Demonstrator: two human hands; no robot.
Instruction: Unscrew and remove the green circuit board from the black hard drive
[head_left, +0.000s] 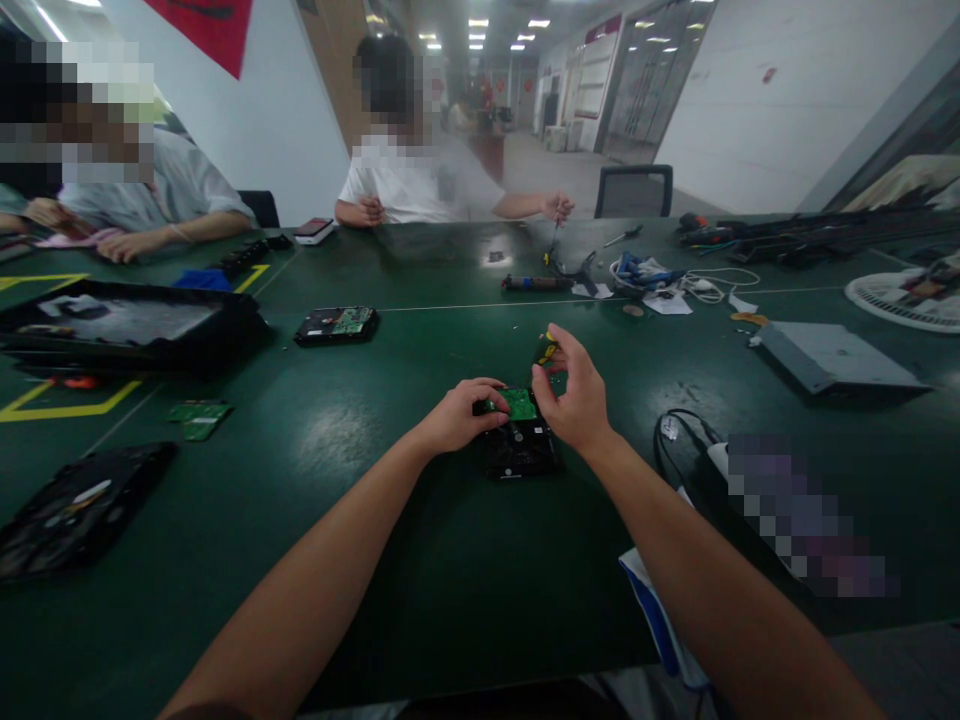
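Note:
A black hard drive (523, 455) with a green circuit board (521, 403) at its far end lies flat on the table in front of me. My left hand (466, 413) grips the drive's left side, thumb on the board's near edge and fingers around the far corner. In my right hand (576, 392), a screwdriver with a black and yellow handle (545, 349) is held between thumb and fingers above the board's right side. The screwdriver's tip is too small and hidden to make out.
A second hard drive (337, 325), a loose green board (201, 418) and a black tray (135, 330) are to the left. A grey metal case (838, 358) and a cable (664, 440) lie right. Two people sit across the green table (420, 560).

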